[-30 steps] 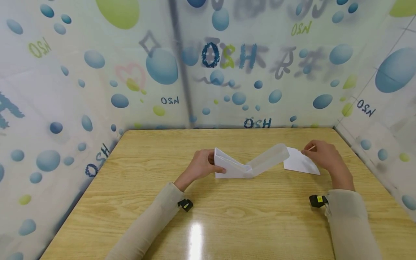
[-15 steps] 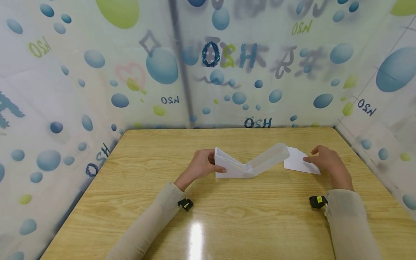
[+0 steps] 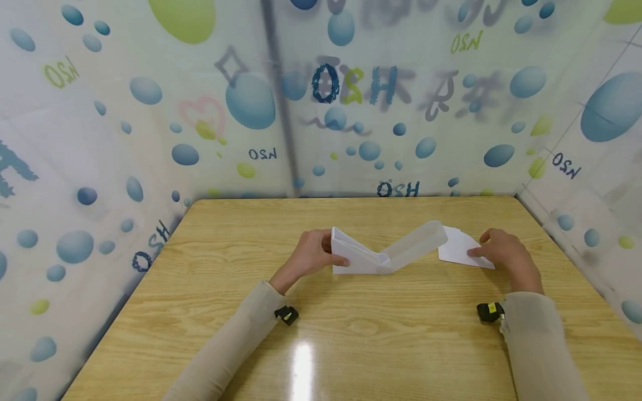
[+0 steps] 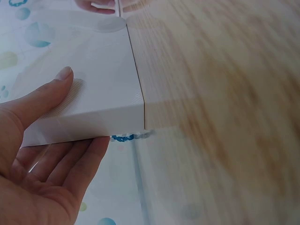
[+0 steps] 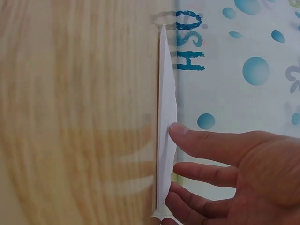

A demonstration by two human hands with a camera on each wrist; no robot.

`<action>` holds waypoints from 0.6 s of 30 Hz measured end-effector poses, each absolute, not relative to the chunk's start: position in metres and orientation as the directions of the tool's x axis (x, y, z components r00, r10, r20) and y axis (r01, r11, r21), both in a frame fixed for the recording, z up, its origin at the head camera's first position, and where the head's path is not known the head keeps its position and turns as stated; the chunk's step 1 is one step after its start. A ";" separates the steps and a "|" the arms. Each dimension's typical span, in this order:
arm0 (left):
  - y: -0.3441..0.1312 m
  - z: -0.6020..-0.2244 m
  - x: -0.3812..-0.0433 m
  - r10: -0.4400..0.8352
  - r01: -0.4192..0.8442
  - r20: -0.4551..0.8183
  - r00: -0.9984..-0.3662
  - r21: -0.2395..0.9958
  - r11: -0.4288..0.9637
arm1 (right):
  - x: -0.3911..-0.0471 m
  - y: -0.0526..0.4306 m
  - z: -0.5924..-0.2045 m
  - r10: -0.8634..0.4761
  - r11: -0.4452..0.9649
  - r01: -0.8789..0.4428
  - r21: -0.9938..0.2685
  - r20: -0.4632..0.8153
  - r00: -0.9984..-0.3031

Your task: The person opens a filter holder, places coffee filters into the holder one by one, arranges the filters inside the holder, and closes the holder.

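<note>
In the head view, my left hand (image 3: 316, 253) grips the near-left end of a white box (image 3: 358, 259) that stands on its long side. Its thumb presses one broad face and its fingers lie round the other, as the left wrist view shows on the box (image 4: 93, 79). A translucent plastic cover (image 3: 416, 245) angles away from the box's right end. To the right, a flat white paper sheet (image 3: 456, 248) lies on the table. My right hand (image 3: 506, 253) rests at its right edge, thumb touching the sheet (image 5: 165, 112) and fingers loosely spread along it.
The wooden table (image 3: 376, 334) fills the foreground, with a bright light reflection near its front. Behind and at the sides hang printed curtains (image 3: 401, 111) with coloured ovals and letters. Small black wrist cameras (image 3: 489, 312) sit on both sleeves.
My right hand has moved down from the sheet's upper right corner to its right edge, its pinched fingers parting. My left hand, the box and the cover have stayed in place.
</note>
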State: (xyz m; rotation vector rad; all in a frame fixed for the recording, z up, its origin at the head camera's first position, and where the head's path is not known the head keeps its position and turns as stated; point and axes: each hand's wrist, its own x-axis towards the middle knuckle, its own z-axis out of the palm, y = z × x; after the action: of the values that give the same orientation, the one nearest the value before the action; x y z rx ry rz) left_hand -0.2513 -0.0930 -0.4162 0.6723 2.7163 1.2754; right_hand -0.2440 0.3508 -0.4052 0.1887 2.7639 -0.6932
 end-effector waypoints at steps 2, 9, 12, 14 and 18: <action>-0.093 -0.416 -0.251 0.416 0.363 0.124 -0.901 0.742 0.564 | -0.244 0.351 -0.406 0.057 0.875 0.198 -0.442 -0.312 -0.948; -0.093 -0.416 -0.251 0.416 0.354 0.113 -0.902 0.747 0.563 | -0.246 0.350 -0.411 0.083 0.858 0.241 -0.454 -0.340 -0.937; -0.093 -0.416 -0.250 0.417 0.361 0.123 -0.901 0.745 0.561 | -0.247 0.350 -0.411 0.088 0.855 0.246 -0.456 -0.340 -0.936; -0.093 -0.415 -0.250 0.418 0.368 0.129 -0.899 0.740 0.563 | -0.248 0.350 -0.412 0.092 0.854 0.248 -0.457 -0.338 -0.937; -0.093 -0.415 -0.251 0.414 0.363 0.125 -0.902 0.739 0.568 | -0.248 0.349 -0.412 0.092 0.854 0.244 -0.459 -0.330 -0.940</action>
State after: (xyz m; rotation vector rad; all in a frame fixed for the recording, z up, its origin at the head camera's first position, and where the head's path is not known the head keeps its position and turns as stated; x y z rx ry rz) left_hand -0.2507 -0.0927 -0.4155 0.6764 2.7257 1.2625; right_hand -0.2485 0.3495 -0.4118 0.2537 2.7332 -0.7331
